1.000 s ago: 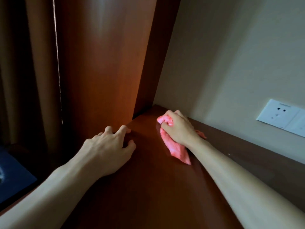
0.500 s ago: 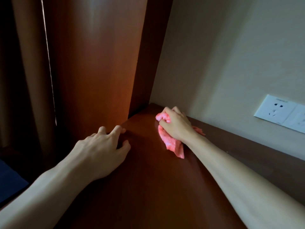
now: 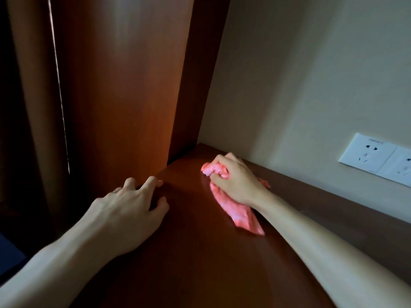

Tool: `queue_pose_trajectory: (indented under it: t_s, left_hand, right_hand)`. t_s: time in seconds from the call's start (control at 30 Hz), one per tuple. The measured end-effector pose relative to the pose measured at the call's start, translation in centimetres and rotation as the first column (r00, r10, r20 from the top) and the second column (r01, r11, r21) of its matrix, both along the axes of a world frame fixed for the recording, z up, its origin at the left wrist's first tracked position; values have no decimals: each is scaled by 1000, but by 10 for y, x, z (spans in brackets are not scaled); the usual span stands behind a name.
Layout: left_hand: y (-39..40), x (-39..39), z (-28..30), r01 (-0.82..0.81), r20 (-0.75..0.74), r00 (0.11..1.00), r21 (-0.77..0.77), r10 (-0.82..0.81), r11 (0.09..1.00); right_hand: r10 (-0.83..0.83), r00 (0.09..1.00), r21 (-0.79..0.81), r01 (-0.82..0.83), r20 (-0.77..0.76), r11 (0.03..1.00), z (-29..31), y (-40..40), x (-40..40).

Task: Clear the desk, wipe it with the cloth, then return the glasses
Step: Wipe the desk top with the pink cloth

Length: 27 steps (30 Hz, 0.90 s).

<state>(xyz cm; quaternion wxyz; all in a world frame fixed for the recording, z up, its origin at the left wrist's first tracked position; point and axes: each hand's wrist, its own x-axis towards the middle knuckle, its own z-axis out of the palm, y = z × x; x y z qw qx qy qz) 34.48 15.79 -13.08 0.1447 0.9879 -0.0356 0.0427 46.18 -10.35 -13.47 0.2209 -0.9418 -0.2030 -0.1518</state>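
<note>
Right hand [image 3: 233, 180], fingers curled, grips a bunched pink cloth [image 3: 238, 213] and presses it onto the desk [image 3: 200, 263], a smooth, glossy reddish-brown wood surface. The cloth is soft and crumpled; a flat tail trails from under the wrist toward 5 o'clock. Left hand [image 3: 126, 212], at 9 o'clock of the cloth and apart from it, rests palm-down with fingers spread, fingertips at the desk's left edge, grasping nothing. A tall polished wood panel [image 3: 124, 85] rises at 11 o'clock. A white rectangular wall socket [image 3: 369, 155] sits at 2 o'clock on the matte beige wall [image 3: 311, 74].
</note>
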Motion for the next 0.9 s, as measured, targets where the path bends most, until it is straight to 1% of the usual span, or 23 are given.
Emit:
queue_pose_trajectory:
  t_s: [0.1,0.13,0.17,0.2,0.3,0.33,0.37,0.47,0.5,0.57,0.67,0.8,0.83,0.9]
  left_hand:
    - [0,-3,2,-13,-1,1000,13,13,1000]
    - [0,-3,2,-15,-2,1000,14,15,1000]
    - [1,-2,1,-17,-5,1000,11,17,1000]
    - [1,-2,0,-19,-7,1000,7,19,1000]
    - [-1,0,0,-24,-7,1000,0,24,1000]
    - [-1,0,0,-25,-7,1000,-2,25,1000]
    - [-1,-1,-1,-29,-6,1000,-4,29,1000]
    - [-1,-2,0,-30,2,1000,-5,30,1000]
    - [0,-2,0,-34,2,999,-8,34,999]
    - [0,-2,1,-31,2,1000,-10,31,999]
    - [-1,-2,2,-23,0,1000,-17,23,1000]
    - [-2,-3,2,-20,-4,1000,-24,20,1000]
    - [-3,-2,2,-14,-5,1000,-17,13,1000]
    - [-2,0,3,-9,-9,1000,-8,9,1000]
  right_hand:
    - [-204,979,-30,204,-11,979,8,11,23]
    - [-242,970,-53,241,-10,969,9,16,25]
    - [-246,969,-68,245,-3,967,9,20,24]
    - [-215,977,-72,215,6,974,7,22,19]
    - [-42,999,-61,42,6,997,-2,12,-3]
    - [-29,1000,-45,28,-9,999,-2,8,-3]
    - [-52,999,-32,52,-13,998,1,8,1]
    - [-245,970,-56,244,-11,968,9,18,16]
    - [-272,962,-73,271,-9,960,10,23,18]
    - [-255,967,-82,254,-4,964,9,28,12]
    - [-131,991,-65,130,-14,989,5,24,-20]
    - [4,1000,-85,-5,-4,996,2,10,-55]
    - [7,1000,-75,-7,0,997,1,6,-55]
    - [-56,998,-51,57,17,997,3,4,-42]
